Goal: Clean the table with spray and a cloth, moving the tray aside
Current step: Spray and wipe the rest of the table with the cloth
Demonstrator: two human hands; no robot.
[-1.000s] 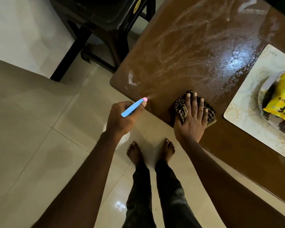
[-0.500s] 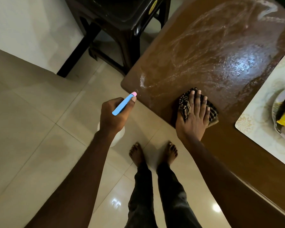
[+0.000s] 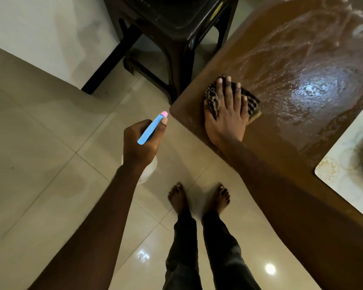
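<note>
**WIPING PASS IN PROGRESS**

The left hand [image 3: 140, 143] is gripping the spray bottle [image 3: 152, 128] over the floor [image 3: 50, 143], its blue head pointing toward the corner of the table [image 3: 291, 139]. The white body is mostly hidden beneath the hand. Beyond it, the right hand [image 3: 226, 120] is pressing flat, fingers straight, on the cloth [image 3: 212, 99] at that corner. The wet film [image 3: 302, 80] is lying ahead and right of the cloth, making the right hand the nearer one. The tray [image 3: 342, 164] is sitting far right, cut off by the frame, contents indistinct.
</note>
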